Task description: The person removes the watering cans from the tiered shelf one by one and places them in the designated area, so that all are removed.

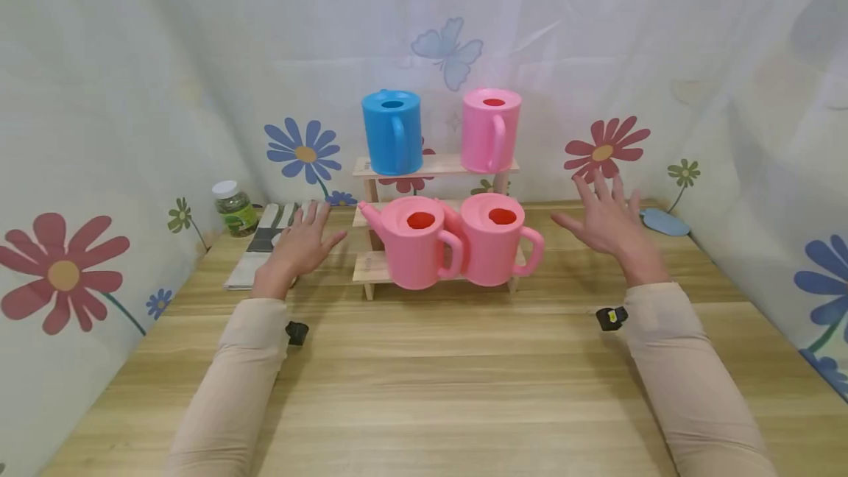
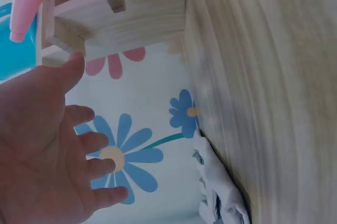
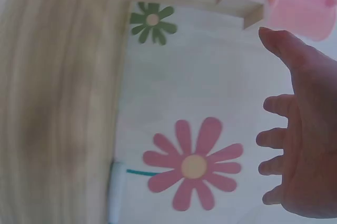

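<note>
Two pink watering cans stand side by side on the lower part of a wooden tiered rack (image 1: 435, 165): a left one (image 1: 412, 256) with its spout pointing left, and a right one (image 1: 490, 252). On the top shelf are a blue watering can (image 1: 380, 135) and another pink watering can (image 1: 477, 135). My left hand (image 1: 298, 245) is held with spread fingers left of the rack, near a folded cloth (image 1: 241, 271). To the rack's right, my right hand (image 1: 606, 221) is likewise spread. Neither hand holds or touches a can.
A jar with a white lid (image 1: 235, 208) stands at the back left of the wooden table (image 1: 437, 381). A flat blue-grey oval object (image 1: 665, 222) lies at the back right. Behind everything hangs a flowered curtain (image 1: 318, 43).
</note>
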The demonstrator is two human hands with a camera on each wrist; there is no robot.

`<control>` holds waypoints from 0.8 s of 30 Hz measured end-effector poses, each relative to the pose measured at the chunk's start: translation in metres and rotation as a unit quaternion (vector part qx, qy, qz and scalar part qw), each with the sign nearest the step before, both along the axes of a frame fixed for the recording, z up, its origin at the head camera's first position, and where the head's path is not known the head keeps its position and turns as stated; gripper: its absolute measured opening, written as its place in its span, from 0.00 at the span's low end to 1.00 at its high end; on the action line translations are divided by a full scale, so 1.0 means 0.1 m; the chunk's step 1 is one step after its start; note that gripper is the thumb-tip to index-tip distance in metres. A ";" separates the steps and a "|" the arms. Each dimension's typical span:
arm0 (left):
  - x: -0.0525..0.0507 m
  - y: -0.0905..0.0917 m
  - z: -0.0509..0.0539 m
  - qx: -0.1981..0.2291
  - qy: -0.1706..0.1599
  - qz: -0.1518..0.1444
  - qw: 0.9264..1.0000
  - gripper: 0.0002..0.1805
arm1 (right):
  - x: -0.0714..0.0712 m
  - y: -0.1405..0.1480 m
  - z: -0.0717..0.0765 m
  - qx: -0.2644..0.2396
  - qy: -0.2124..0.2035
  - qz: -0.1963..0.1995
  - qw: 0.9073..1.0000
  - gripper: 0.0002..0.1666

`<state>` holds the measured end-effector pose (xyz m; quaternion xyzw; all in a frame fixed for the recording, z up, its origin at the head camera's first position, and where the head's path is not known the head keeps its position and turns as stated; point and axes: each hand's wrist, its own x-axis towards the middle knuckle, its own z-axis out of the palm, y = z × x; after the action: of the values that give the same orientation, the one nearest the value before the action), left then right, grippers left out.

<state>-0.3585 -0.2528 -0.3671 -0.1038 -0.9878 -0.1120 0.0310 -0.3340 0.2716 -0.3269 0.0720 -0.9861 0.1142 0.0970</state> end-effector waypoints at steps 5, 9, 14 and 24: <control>-0.03 0.01 0.02 0.062 0.006 -0.023 0.998 0.45 | 0.09 -0.10 0.16 -0.004 0.007 0.022 1.000 0.59; -0.02 0.07 0.07 0.136 -0.006 -0.048 0.990 0.43 | 0.16 -0.18 0.27 -0.023 -0.003 0.049 0.999 0.59; 0.02 0.16 0.12 0.221 -0.030 -0.070 0.972 0.41 | 0.23 -0.25 0.34 -0.090 -0.041 0.096 0.990 0.57; -0.03 0.28 0.00 0.413 -0.099 -0.116 0.898 0.37 | 0.33 -0.36 0.37 -0.191 -0.097 0.176 0.961 0.50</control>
<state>-0.3611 -0.2253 -0.3673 -0.1842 -0.8315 -0.5225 -0.0399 -0.3011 0.2352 -0.2894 0.2129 -0.9226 0.3217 -0.0088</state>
